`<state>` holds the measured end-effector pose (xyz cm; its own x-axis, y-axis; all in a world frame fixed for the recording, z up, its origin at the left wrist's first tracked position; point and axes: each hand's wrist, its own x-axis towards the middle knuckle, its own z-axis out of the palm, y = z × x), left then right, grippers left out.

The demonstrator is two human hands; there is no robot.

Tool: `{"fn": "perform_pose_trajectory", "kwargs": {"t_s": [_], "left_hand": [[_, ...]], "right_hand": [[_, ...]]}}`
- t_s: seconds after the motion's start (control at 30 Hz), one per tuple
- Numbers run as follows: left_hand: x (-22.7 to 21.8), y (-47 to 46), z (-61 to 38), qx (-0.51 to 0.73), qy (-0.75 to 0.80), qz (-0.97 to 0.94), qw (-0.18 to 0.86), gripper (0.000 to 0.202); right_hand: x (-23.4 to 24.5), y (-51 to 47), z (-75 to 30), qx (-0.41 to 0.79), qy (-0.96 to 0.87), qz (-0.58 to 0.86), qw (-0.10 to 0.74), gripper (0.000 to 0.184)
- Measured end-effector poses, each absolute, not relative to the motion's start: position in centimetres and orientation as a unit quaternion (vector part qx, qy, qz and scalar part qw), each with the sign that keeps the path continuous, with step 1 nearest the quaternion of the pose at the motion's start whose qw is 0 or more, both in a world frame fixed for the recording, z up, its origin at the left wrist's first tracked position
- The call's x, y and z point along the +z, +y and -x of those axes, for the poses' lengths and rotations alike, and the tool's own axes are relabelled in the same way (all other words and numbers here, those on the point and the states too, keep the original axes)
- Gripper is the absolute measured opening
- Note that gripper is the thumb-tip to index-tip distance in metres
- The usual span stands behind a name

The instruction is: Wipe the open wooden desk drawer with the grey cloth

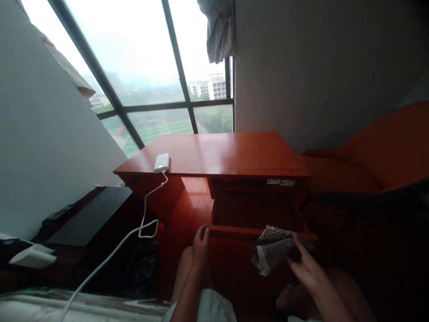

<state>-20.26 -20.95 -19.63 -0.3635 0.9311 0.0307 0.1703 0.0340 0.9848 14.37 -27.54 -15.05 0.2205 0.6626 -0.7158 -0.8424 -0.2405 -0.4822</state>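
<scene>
A wooden drawer (234, 230) is pulled out from a reddish-brown desk (228, 154). My left hand (200, 247) has its fingers closed on the left end of the drawer front. In my right hand (306, 268) is a crumpled grey cloth (273, 246) with a patterned part and a pale edge. The fingers are closed on the cloth, which hangs over the right part of the drawer front. Dark shade hides some of the drawer's inside.
A white power bank (162, 163) lies on the desk's left side, its white cable (117, 245) running down toward me. An orange chair (348, 165) stands right of the desk. At left, a dark flat panel (92, 215) lies near a white object (32, 256).
</scene>
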Motion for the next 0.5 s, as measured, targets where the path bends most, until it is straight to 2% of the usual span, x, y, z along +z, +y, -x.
{"fn": "perform_pose_trajectory", "kwargs": {"t_s": [0.17,0.27,0.37,0.5], "left_hand": [[-19.3,-20.9,20.1,0.546,0.619,-0.438,0.357,0.049],[-19.0,-20.9,20.1,0.547,0.618,-0.437,0.357,0.047],[-18.8,-21.0,20.1,0.546,0.611,-0.443,0.364,0.044],[-18.9,-21.1,20.2,0.542,0.617,-0.441,0.363,0.045]], "right_hand": [[-11.8,-28.7,-14.0,0.644,0.094,0.447,0.614,0.05],[-10.6,-28.8,-13.2,0.637,0.125,0.426,0.63,0.037],[-10.8,-28.6,-12.2,0.631,0.175,0.454,0.604,0.03],[-12.2,-28.1,-10.7,0.605,0.135,0.497,0.607,0.02]]}}
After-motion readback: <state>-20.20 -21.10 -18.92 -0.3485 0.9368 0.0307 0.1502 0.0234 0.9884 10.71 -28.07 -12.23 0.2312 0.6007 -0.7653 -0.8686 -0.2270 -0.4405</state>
